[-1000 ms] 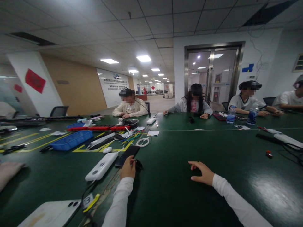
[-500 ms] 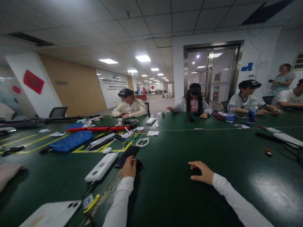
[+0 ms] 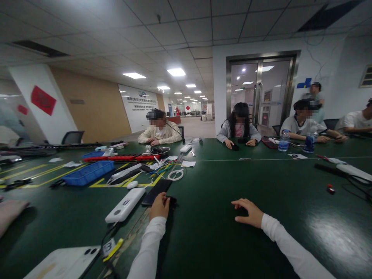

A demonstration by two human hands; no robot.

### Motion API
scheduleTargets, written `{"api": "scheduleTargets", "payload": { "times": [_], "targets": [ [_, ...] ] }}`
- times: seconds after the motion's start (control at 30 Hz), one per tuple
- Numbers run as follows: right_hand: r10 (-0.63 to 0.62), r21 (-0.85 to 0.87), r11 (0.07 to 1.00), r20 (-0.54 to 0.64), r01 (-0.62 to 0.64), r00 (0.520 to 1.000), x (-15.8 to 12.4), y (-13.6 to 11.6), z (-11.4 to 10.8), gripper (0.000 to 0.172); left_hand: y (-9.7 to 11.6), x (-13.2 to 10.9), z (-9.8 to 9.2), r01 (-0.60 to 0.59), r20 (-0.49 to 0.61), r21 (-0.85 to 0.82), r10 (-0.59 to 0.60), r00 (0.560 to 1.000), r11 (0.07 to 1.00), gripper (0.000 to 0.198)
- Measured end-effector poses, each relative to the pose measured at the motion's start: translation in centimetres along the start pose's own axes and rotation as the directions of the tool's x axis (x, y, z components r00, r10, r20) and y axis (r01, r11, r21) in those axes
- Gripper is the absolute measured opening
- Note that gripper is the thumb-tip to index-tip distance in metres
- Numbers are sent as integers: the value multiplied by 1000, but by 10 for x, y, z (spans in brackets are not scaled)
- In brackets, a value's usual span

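Observation:
My left hand (image 3: 159,205) is closed on a small black object (image 3: 172,201) at the green table (image 3: 203,240), beside the near end of a black phone (image 3: 157,192). What the object is, I cannot make out. To the right, my right hand (image 3: 248,212) rests on or just over the table, thumb and fingers apart, with nothing in it. A white power bank (image 3: 125,205) marked B lies left of my left hand, a cable running from its near end. At the bottom left is a white phone or tablet (image 3: 62,263).
Further back lie a blue tray (image 3: 88,173), a coiled white cable (image 3: 175,175), papers and red tools. A small red item (image 3: 330,189) and a white device (image 3: 353,171) with cables are at the right. Several people sit across the table near bottles (image 3: 283,141).
The person opposite in grey has drawn a hand in to a black object on the table. A standing person at the right has moved left, behind a seated one. My hands have barely shifted.

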State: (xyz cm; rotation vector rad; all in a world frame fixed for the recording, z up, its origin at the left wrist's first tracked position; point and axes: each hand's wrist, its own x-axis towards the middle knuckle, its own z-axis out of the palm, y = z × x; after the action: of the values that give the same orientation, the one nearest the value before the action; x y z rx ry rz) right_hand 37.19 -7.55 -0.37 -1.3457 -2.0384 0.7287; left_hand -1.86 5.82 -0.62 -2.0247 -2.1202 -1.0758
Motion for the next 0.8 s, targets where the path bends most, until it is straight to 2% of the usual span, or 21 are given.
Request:
{"api": "scheduleTargets", "payload": {
  "times": [0.33,0.5,0.8],
  "targets": [
    [-1,-35,999,3,1,1000,2,3,2,48,11,-3,-5,34,34,121,-38,999,992,22],
    [-3,-53,999,16,3,1000,7,9,6,49,15,-4,-9,49,12,190,-52,999,981,22],
    [-9,-59,998,-17,8,1000,4,-2,0,44,16,-5,-11,61,7,238,-64,998,969,26]
  ]
}}
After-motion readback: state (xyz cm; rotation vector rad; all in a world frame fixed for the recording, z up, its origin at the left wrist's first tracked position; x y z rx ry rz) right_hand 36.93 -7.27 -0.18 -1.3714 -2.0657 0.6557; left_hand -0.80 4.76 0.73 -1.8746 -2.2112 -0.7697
